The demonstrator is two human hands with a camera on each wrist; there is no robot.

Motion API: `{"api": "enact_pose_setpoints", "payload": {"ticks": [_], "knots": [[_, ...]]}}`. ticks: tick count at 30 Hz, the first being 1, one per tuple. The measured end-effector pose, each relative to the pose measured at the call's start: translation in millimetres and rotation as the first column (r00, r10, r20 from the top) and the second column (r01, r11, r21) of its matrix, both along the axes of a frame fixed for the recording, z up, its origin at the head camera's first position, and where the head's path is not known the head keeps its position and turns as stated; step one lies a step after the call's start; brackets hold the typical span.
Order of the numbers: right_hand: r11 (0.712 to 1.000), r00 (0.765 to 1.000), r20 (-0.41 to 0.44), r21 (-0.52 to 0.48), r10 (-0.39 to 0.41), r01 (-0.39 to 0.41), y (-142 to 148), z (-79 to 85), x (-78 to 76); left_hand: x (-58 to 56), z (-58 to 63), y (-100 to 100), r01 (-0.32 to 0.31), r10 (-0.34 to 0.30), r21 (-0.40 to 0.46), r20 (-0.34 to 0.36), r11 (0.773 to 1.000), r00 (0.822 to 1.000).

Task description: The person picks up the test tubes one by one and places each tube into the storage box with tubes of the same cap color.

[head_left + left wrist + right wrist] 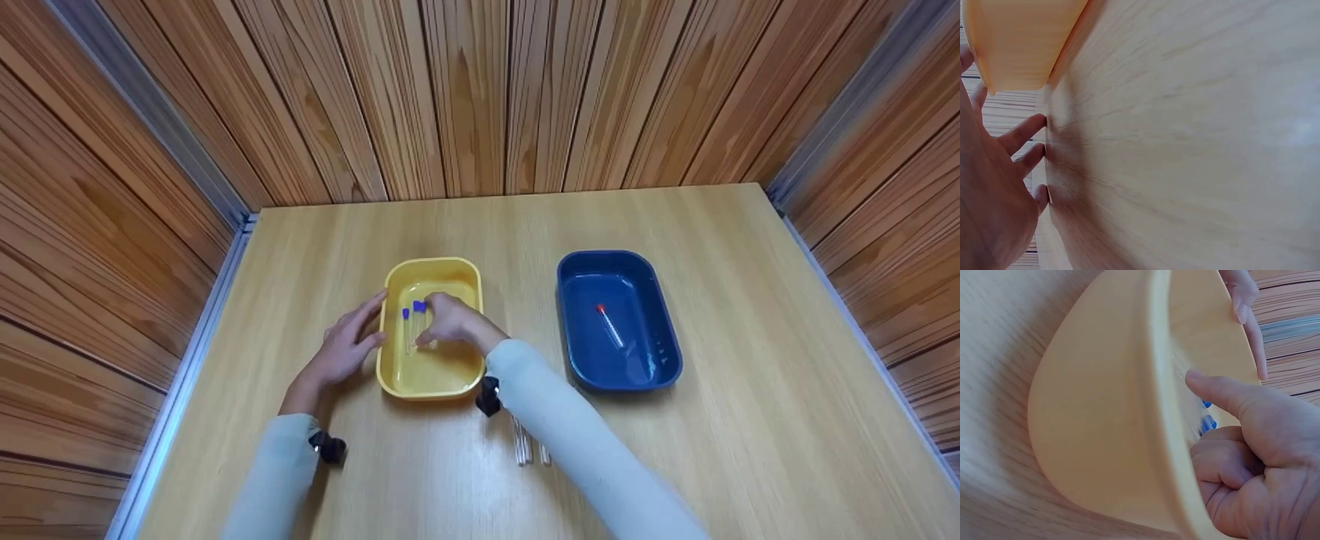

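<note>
A yellow tray (397, 382) stands on the table, with several clear tubes with blue-violet caps (406, 313) lying in it. My left hand (351, 349) touches the tray's left wall with spread fingers; in the left wrist view some of these fingertips (1039, 121) reach the tabletop. My right hand (454, 319) is down inside the tray, over the tubes. Its thumb (1213, 385) stands out straight, apart from the bent fingers, and pinches nothing visible. The fingertips by the blue caps (1207, 423) are hidden.
To the right stands a dark blue tray (577, 367) with one red-capped tube (611, 328) in it. Several clear tubes (521, 442) lie on the table near the right forearm, partly hidden by the sleeve. Wood-panelled walls (480, 97) enclose the table at the back and sides.
</note>
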State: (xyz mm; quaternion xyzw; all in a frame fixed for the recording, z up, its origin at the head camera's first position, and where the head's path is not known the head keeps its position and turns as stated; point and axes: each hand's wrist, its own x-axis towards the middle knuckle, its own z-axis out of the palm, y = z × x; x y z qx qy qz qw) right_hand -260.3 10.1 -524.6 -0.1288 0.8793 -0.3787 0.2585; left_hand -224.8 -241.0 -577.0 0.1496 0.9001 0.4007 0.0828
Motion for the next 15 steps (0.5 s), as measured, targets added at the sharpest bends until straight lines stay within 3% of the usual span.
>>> {"api": "enact_pose_setpoints", "payload": {"ticks": [8,15], "knots": [[1.0,0.999,0.031,-0.003,-0.018,0.018,0.7,1.6,0.6,-0.7,0.2,-0.4,0.0,0.0,0.001,0.007,1.0,1.0],[1.0,0.999,0.042,0.016,0.006,-0.006,0.6,4.0,2.0,-0.3,-0.6,-0.3,-0.006,0.005,0.015,0.055,1.0,0.998]]}}
